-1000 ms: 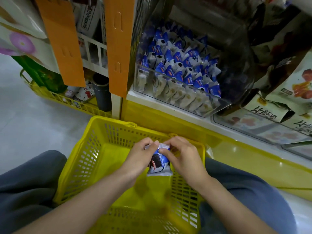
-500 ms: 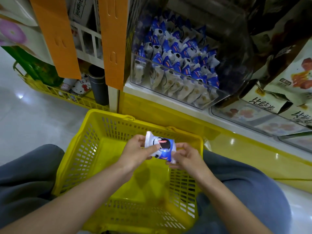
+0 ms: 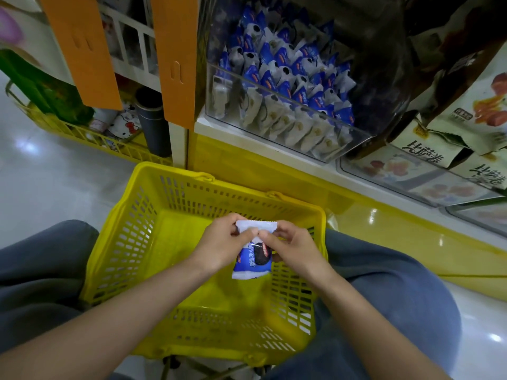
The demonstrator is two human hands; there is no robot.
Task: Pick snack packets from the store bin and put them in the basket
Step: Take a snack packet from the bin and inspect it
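The left hand [image 3: 222,244] and right hand [image 3: 295,246] pinch the snack packet [image 3: 253,259] near its crimped top edge. It hangs lengthwise below the fingers [image 3: 248,233], over the yellow basket [image 3: 142,231].

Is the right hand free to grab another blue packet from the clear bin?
Probably not yet. The right hand and left hand both pinch one snack packet over the basket; the bin is open on top.
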